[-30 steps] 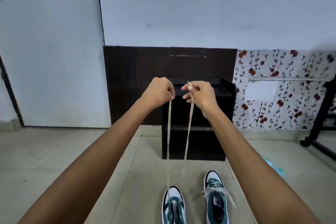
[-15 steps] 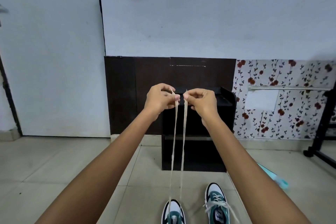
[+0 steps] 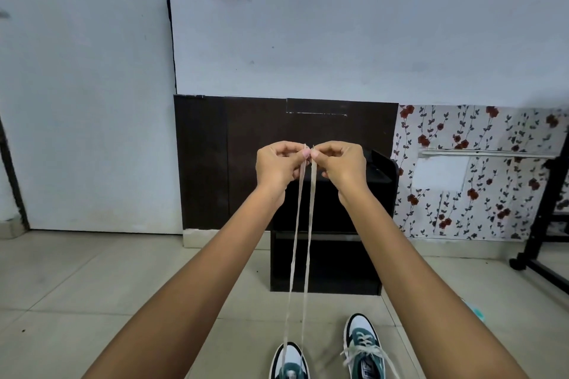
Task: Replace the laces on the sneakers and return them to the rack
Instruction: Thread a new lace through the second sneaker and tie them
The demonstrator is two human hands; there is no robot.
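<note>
the two ends of the lace [image 3: 311, 194] are pinched, one by the fingers [image 3: 297, 157] of the left hand [image 3: 277, 168] and one by those of the right hand [image 3: 343, 166]. both hands are raised in front of the dark rack [image 3: 326, 268], with the fingertips nearly touching. from there the two strands run down side by side, fairly taut, to the sneaker [image 3: 289, 364] at the bottom edge of the view, on the floor [image 3: 123, 286]. since the ends are held level, they appear to be compared for even length.

several slips can be foreseen. if one end is pulled harder, the lace would be drawn through the lowest eyelets and the halves left uneven, so one side would run short at the top. if both are pulled up too strongly, the sneaker could be lifted or tipped, since nothing is seen holding it down. if a pinch is loosened, an end would fall and might tangle with the loose bow of the second sneaker [image 3: 365, 348], which lies just beside. a twist in the flat strands cannot be ruled out and would be carried into every crossing. the eyelets are cut off by the frame, so the progress of the lacing cannot be told.
</note>
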